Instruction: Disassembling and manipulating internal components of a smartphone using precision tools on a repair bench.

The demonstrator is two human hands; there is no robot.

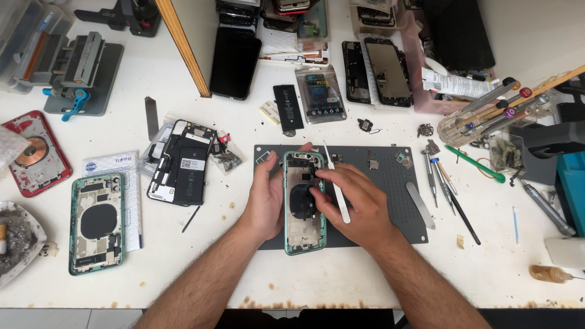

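Fingers of the left hand (263, 198) curl round the left edge of a green-framed phone housing (304, 204), thumb on its face, index tip over the top left corner; the grip is closed on the frame. Fingers of the right hand (356, 204) are pinched shut on white tweezers (336, 186) while their tips press the housing's right half. The housing is an opened rear shell: mint-green rim, pale inner plate, a dark round coil at centre, small dark parts near the top. It lies between the 2 hands on a grey work mat (390, 183), which sits on the white table (341, 274). Its long axis runs near to far, the camera end pointing away from the person. The tweezers slant up-left across its upper right. Farther off lies 1 black battery (287, 108).
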